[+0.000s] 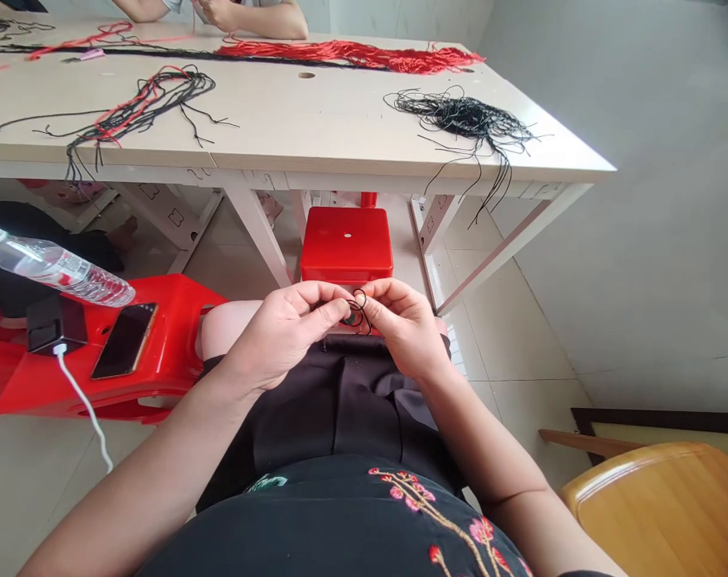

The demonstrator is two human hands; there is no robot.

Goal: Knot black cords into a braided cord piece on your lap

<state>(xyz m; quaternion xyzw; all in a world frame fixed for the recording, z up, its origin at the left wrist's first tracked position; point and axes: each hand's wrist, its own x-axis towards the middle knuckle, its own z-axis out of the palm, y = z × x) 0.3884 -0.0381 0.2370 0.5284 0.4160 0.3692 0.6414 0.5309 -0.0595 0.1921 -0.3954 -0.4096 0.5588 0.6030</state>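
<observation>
My left hand (285, 332) and my right hand (403, 328) meet in front of my lap, fingertips close together. Both pinch a thin black cord (359, 311) that is bent into small loops. A small round dark piece (350, 319) sits at the cord between my thumbs, partly hidden by my fingers. A tangled bunch of black cord (465, 120) lies on the pale table (291, 144) ahead, with its ends hanging over the edge. Red cords (339, 54) and mixed black and red cords (141, 108) lie farther along.
A red stool (345, 244) stands under the table beyond my knees. To my left, a red plastic seat (159, 340) holds a phone (123, 340), a water bottle (57, 272) and a black charger (56, 324) with a white cable (84, 409). A co-worker's arms (243, 16) rest across the table. A wooden chair (657, 513) stands at lower right.
</observation>
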